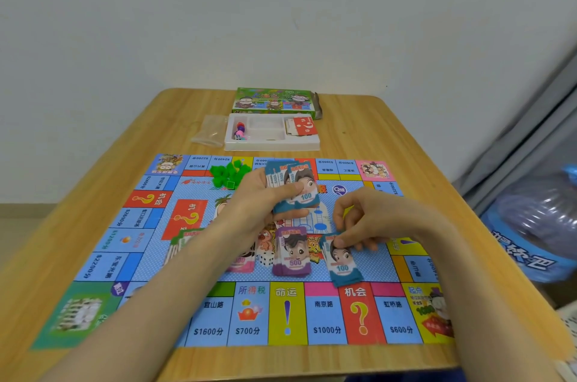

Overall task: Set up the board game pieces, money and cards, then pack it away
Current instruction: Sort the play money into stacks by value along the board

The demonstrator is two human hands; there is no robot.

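Notes marked "100" (293, 191) sit gripped in the left hand (259, 210); right hand (371, 222) pinches another "100" note (342, 263) beside the purple "500" pile (292, 255) on the board (324, 316).

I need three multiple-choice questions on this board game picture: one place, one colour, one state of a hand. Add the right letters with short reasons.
1. Where is the white tray? A between the board and the green box; B on the floor; C on the board.
2. What colour are the 500 notes? A yellow; B black; C purple.
3. The left hand: A lies flat; B holds a stack of 100 notes; C lifts the die.
Key: 1 A, it lies beyond the board's far edge; 2 C, purple print; 3 B, it grips the blue stack.
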